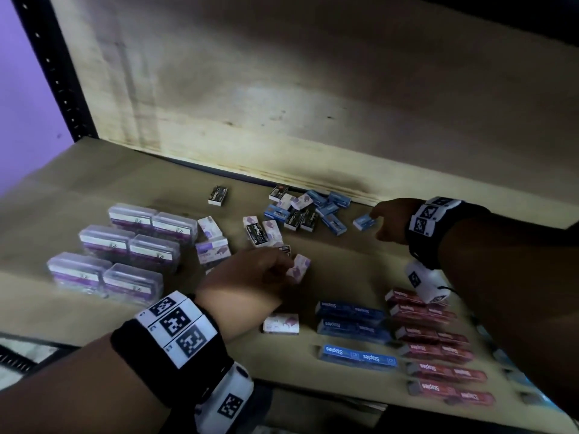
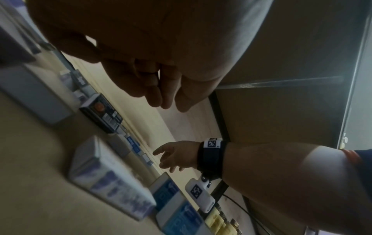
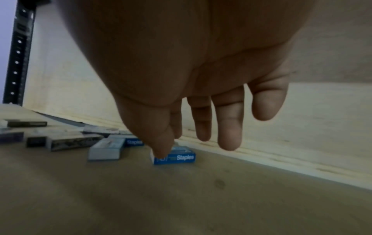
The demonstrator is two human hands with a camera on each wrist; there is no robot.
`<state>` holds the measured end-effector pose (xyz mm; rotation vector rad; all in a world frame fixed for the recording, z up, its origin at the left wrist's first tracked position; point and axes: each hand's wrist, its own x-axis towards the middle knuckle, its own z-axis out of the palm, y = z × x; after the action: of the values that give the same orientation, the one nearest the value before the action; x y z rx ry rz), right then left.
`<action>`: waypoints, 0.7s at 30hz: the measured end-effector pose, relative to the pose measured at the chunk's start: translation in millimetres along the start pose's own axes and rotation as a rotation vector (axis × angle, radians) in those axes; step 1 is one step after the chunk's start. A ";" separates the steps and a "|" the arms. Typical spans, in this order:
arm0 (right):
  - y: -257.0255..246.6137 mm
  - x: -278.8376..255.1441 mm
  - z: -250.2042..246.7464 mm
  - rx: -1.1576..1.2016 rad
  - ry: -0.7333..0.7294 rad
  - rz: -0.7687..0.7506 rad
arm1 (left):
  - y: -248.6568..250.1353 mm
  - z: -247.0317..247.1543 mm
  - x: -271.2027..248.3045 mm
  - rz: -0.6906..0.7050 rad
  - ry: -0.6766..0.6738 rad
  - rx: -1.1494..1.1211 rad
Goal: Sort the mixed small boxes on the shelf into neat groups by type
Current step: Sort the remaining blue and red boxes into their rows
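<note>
On the brown shelf (image 1: pixel 78 189), a mixed pile of small boxes (image 1: pixel 304 211) lies near the back panel. My right hand (image 1: pixel 377 220) reaches to its right end. Thumb and forefinger pinch a lone blue staples box (image 3: pixel 177 157) that sits flat on the shelf (image 1: pixel 363 221); the other fingers (image 3: pixel 229 127) hang straight. My left hand (image 1: pixel 282 270) hovers mid-shelf, its fingers (image 2: pixel 159 98) loosely curled and holding nothing. A purple-and-white box (image 1: pixel 299 267) lies just beyond the fingertips, and a black box (image 2: pixel 100 112) lies close by.
Several clear plastic cases (image 1: pixel 125 249) are grouped at left. Blue staples boxes (image 1: pixel 354 321) and red ones (image 1: pixel 438 346) sit in rows at front right. Another purple-and-white box (image 1: pixel 281 324) lies under my left wrist. A lone black box (image 1: pixel 217 195) sits further back.
</note>
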<state>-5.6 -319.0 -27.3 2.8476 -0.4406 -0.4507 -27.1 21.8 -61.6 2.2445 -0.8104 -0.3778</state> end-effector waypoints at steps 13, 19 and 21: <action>-26.9 16.5 4.4 -0.051 -0.045 -0.166 | 2.2 -7.3 -4.8 -0.032 -0.012 -0.064; -26.5 20.4 2.9 -0.104 -0.095 -0.177 | 4.9 -7.8 -5.7 -0.017 -0.017 -0.061; -23.0 22.5 4.9 -0.066 -0.061 -0.172 | 5.1 -7.7 -6.3 -0.006 -0.011 -0.042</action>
<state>19.1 -305.8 -43.8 2.8255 -0.1874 -0.5732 -30.5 27.1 -52.3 2.2086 -0.7947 -0.4070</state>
